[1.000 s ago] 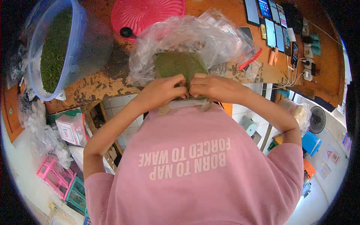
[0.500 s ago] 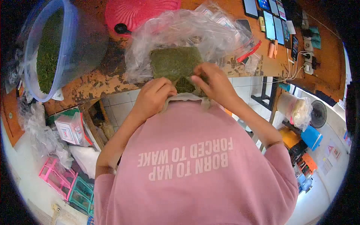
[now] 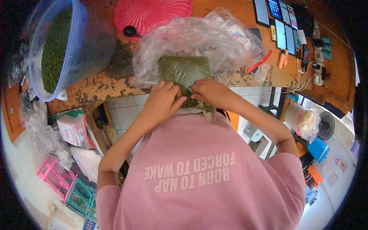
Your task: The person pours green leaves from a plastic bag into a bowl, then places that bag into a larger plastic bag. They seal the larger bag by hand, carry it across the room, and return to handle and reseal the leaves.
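A flat clear plastic bag of shredded green leaves (image 3: 184,68) lies between my hands, at the table's front edge and against the shirt. My left hand (image 3: 164,99) grips its left side, fingers bent over the top and thumb stretched toward the middle. On the opposite side, my right hand (image 3: 211,92) pinches the plastic near the bag's centre with fingertips together. The bag's lower end sits beside a pale cloth-like edge at the shirt hem and is partly covered by my hands. Crumpled clear plastic bags (image 3: 153,50) spread just behind it.
A clear tub (image 3: 71,46) with green leaves stands at the left. Behind the plastic are a pink tray (image 3: 153,13) and a black spoon (image 3: 130,31). Several phones (image 3: 280,36) and charging cables occupy the right. Pink and green racks (image 3: 57,178) stand lower left.
My right hand has moved down and slightly left on the bag, and my left thumb has stretched out. The bag's surface looks smoother and tighter. The whole view has shifted slightly.
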Available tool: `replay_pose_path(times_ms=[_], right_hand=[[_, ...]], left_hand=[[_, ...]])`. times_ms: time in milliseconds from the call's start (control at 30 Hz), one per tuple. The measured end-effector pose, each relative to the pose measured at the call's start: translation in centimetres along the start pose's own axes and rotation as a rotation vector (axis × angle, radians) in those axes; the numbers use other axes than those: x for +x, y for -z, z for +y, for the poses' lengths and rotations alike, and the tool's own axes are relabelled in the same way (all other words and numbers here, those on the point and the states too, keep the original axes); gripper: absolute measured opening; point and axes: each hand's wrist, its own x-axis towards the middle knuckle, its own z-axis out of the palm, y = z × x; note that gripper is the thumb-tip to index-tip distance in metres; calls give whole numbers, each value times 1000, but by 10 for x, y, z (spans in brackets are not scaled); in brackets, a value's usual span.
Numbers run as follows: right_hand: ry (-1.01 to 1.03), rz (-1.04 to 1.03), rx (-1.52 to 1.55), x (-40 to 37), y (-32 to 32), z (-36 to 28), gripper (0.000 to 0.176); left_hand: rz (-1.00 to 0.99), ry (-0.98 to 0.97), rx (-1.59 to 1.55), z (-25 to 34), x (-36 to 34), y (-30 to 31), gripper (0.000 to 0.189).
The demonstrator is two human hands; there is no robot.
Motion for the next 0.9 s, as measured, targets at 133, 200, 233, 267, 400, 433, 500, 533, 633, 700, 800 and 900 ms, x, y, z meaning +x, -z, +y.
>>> replay_pose_path(times_ms=[133,200,233,267,400,433,500,533,633,700,800,900], right_hand=[[55,10,86,5,4,0,16],[38,79,72,1,7,-3,14],[30,122,49,-1,13,-8,14],[24,166,26,-2,17,-11,13],[-19,375,-74,-17,31,-5,13],[-85,401,-111,-23,36,-6,13],[-152,489,-140,-25,35,-6,13],[-151,553,-131,-25,28,-2,12],[-164,576,-70,-18,7,11,12],[-160,555,-18,-10,-6,17,14],[-203,504,45,-3,-13,19,19],[-301,492,45,8,-4,5,26]], left_hand=[[-73,-29,-98,-11,5,5,16],[-17,-30,-114,-11,9,8,15],[10,-26,-118,-10,9,10,14],[65,-8,-118,-9,8,14,14],[302,64,-109,-6,1,23,10],[366,82,-105,-6,-1,24,9],[506,116,-116,-5,-3,20,8],[577,134,-121,-6,-3,16,7],[655,116,-91,-12,3,-8,5],[649,141,-158,-19,7,-25,7],[557,215,-214,-29,4,-33,11],[524,330,-230,-23,7,-26,18]])
